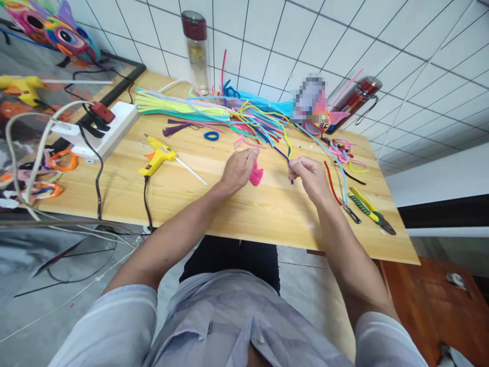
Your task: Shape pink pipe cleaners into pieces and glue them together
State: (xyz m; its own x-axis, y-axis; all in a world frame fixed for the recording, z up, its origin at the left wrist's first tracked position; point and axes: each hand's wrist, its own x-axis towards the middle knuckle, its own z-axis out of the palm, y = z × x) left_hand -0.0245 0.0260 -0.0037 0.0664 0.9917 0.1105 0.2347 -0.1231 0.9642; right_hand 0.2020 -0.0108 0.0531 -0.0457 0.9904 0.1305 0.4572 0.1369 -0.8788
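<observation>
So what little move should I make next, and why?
I'd probably ease the dark blue pipe cleaner gently away from the pipe cleaner heap with your right hand. It's pinched near one end, but the rest runs up to the heap, and a yellow pipe cleaner comes down beside it, so a quick tug might drag others.

A pink ribbed piece is partly covered by the left hand, whose fingers are curled above the wooden table. A dark blue stem is pinched in the right hand, near the end of a yellow stem. Behind the hands, a pile of colored stems is spread along the tiled wall. A yellow glue gun is seen to the left, and yellow-green pliers are laid at the right beside a small metal clipper.
</observation>
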